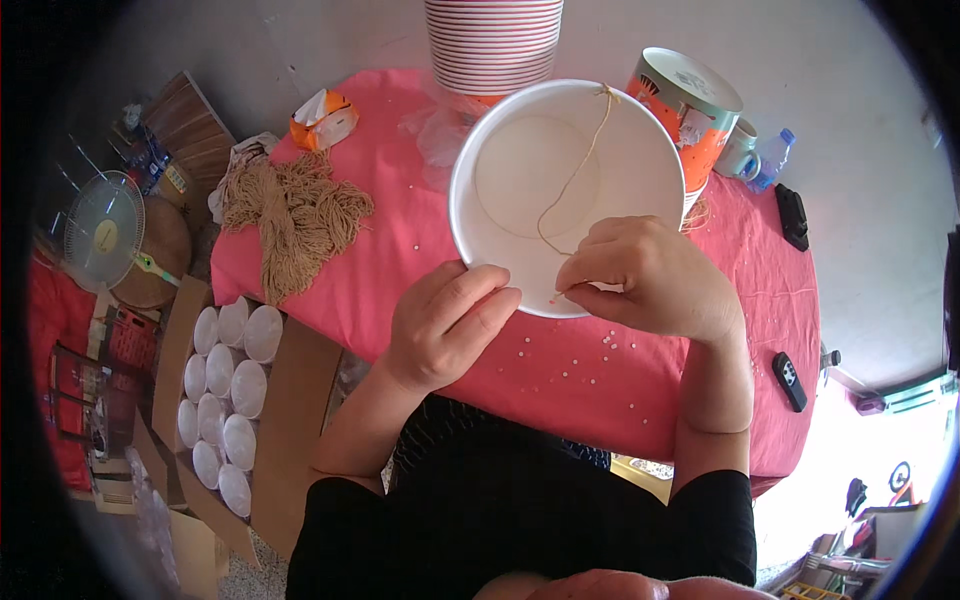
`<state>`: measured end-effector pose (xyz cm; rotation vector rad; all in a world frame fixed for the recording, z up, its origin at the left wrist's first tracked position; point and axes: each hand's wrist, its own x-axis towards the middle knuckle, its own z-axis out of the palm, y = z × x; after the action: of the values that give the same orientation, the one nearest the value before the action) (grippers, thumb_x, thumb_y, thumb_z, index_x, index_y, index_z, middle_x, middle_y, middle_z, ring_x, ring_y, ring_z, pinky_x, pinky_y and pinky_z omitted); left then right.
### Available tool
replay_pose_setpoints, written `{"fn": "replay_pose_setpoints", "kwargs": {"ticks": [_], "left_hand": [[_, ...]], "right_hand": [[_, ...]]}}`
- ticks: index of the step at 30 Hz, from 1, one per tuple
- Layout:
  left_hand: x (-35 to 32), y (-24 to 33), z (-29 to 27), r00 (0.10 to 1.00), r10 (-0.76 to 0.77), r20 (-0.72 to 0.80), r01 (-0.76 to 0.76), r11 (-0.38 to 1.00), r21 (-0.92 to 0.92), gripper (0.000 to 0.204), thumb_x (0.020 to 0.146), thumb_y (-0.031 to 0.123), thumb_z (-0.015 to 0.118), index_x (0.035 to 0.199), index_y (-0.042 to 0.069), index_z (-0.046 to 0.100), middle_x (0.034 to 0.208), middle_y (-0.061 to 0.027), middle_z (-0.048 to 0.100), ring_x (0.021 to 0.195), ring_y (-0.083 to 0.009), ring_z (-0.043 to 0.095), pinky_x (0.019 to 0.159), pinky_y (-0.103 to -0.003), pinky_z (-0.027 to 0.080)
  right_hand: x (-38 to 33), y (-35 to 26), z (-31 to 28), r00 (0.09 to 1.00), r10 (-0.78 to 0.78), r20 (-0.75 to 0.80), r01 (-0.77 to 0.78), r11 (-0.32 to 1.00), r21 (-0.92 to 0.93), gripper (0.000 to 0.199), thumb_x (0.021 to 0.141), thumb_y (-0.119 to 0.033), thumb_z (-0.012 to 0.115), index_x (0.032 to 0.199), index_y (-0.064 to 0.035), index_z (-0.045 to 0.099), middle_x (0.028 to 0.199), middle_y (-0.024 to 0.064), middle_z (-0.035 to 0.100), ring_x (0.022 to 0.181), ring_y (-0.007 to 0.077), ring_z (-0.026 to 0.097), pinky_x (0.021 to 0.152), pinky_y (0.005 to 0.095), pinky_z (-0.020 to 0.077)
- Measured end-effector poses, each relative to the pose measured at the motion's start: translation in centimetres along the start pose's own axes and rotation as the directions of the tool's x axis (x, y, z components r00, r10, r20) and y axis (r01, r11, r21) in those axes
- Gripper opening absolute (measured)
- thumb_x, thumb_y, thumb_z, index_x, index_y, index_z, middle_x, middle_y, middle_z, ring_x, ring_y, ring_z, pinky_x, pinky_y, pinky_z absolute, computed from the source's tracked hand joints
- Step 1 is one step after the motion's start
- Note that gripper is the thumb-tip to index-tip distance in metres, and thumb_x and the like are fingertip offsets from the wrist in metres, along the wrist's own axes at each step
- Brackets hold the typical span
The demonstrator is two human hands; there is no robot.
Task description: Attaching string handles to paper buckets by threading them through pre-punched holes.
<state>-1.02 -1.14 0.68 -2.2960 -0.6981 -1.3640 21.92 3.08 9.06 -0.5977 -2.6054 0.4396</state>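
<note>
A large white paper bucket (530,165) is tipped so that its open mouth shows, its pale inside turned up. At its near left rim my left hand (450,320) is closed on the edge, fingers over the rim. A thin tan string (572,180) is knotted at the bucket's far rim and hangs down across the inside. My right hand (645,275) pinches at the near right rim, where the loose end of the string runs into its fingers. Exactly how the string meets the rim there is hidden by the fingers.
A tall stack of buckets (493,45) and an orange bucket (690,100) stand behind. On the pink tablecloth (740,370) lie a tan string bundle (290,215), tissues (323,120), a remote (788,382) and small white dots. A carton of clear cups (225,400) sits at left.
</note>
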Motion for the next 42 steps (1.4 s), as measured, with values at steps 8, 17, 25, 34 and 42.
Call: {"fn": "replay_pose_setpoints", "kwargs": {"ticks": [8,17,25,34,42], "left_hand": [[0.16,0.06,0.01,1.0,0.009,-0.011,-0.009,1.0,0.002,0.029,0.065,-0.003,0.069,0.094,0.0,0.064,0.097,-0.0099,0.059,0.064,-0.0198,0.057,0.054,-0.029,0.048],[-0.08,-0.05,0.03,1.0,0.007,-0.01,-0.007,1.0,-0.01,0.027,0.067,-0.002,0.069,0.094,0.0,0.064,0.097,-0.0099,0.06,0.065,-0.0197,0.057,0.055,-0.029,0.048],[0.01,-0.07,0.1,1.0,0.006,-0.02,-0.006,1.0,-0.013,0.027,0.067,-0.002,0.069,0.094,0.0,0.065,0.097,-0.0099,0.06,0.065,-0.0198,0.058,0.054,-0.029,0.048],[-0.03,-0.09,0.03,1.0,0.001,-0.008,-0.001,1.0,-0.027,0.026,0.067,-0.003,0.069,0.093,-0.001,0.065,0.098,-0.0105,0.06,0.065,-0.0203,0.058,0.054,-0.029,0.048],[0.03,-0.03,0.07,1.0,0.0,-0.013,-0.001,0.999,-0.034,0.026,0.067,-0.003,0.069,0.093,-0.001,0.065,0.097,-0.011,0.06,0.065,-0.0205,0.058,0.054,-0.029,0.048]], "right_hand": [[0.04,-0.1,0.12,1.0,-0.013,-0.025,0.015,0.998,0.065,0.004,0.075,-0.007,0.067,0.078,-0.0047,0.068,0.072,0.0115,0.064,0.072,0.0304,0.064,0.064,0.0411,0.05],[0.11,0.02,0.27,1.0,-0.011,-0.018,0.012,0.998,0.059,0.004,0.076,-0.007,0.067,0.078,-0.0046,0.068,0.071,0.0119,0.064,0.071,0.0309,0.064,0.063,0.0415,0.0495],[0.15,0.17,0.51,1.0,0.001,-0.003,-0.001,1.0,0.017,0.005,0.077,-0.009,0.065,0.075,-0.005,0.066,0.069,0.0121,0.063,0.071,0.0312,0.063,0.064,0.0423,0.0489],[0.07,0.25,0.55,1.0,0.009,0.007,-0.009,1.0,-0.02,0.005,0.077,-0.009,0.065,0.074,-0.005,0.065,0.07,0.0121,0.063,0.072,0.0319,0.064,0.065,0.0429,0.0486],[0.29,0.12,0.85,1.0,-0.017,-0.017,0.017,1.0,0.022,0.002,0.076,-0.008,0.065,0.076,-0.0054,0.065,0.07,0.0113,0.063,0.072,0.0314,0.064,0.065,0.042,0.0489]]}}
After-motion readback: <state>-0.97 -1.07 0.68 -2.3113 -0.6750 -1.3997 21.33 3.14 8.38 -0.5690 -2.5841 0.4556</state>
